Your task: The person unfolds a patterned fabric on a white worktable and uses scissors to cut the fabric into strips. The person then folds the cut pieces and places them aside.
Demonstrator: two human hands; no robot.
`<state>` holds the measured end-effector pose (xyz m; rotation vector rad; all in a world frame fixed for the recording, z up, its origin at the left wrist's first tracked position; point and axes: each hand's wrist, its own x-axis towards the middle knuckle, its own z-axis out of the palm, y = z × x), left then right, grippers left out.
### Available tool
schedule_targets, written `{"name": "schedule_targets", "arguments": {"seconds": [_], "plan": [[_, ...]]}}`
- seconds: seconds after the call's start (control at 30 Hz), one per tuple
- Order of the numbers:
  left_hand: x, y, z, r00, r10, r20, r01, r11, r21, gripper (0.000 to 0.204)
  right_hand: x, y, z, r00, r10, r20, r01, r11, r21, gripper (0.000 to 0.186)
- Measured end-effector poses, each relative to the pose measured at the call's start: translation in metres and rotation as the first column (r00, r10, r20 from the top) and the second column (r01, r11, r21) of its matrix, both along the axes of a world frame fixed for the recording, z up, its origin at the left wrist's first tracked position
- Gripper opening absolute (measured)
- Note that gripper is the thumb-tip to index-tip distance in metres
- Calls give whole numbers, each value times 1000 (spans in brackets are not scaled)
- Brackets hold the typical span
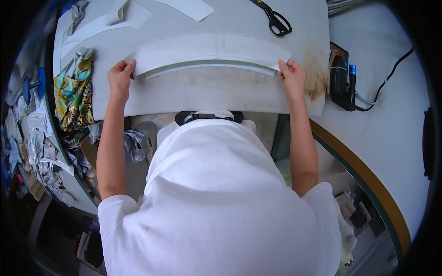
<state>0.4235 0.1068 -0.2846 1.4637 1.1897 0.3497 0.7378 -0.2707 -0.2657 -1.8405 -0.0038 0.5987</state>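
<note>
White curved strip (212, 49) spans the upper middle of the frame, its left end pinched by the left hand (120, 79) near the patterned cloth (72, 101); uneven pulling there could crease it. Along its lower edge a second pale edge (214, 68) might slip out of line, and if the right hand's (293, 77) pinch loosened, that corner could brush the brown stain (316, 83) at upper right and get marked.

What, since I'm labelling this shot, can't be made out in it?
All in the head view:
- Scissors: blade tips cut off by the top edge.
- White strip: its pinched spots, covered by fingers of the left hand and right hand.
- Black cord: far end lost at the dark right rim.
- Person's legs: mostly hidden by the white shirt.
</note>
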Motion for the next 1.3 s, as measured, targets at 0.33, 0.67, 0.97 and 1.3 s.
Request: {"name": "schedule_targets", "arguments": {"seconds": [0.33, 0.67, 0.97, 1.3], "plan": [[-2, -12, -2, 996, 66, -67, -64, 997, 29, 19, -1, -17, -39, 1000, 26, 16, -24, 995, -98, 16], [7, -17, -13, 954, 15, -300, 54, 974, 220, 23, 6, -18, -68, 907, 165, 387, 19, 902, -430, 26], [4, -19, -12, 950, -2, -314, 81, 968, 238, 22, -3, -15, -56, 918, 137, 373, 39, 903, -427, 21], [6, -23, -11, 960, 19, -278, 66, 955, 290, 21, 1, -20, -61, 926, 100, 365, 22, 948, -317, 19]]}}
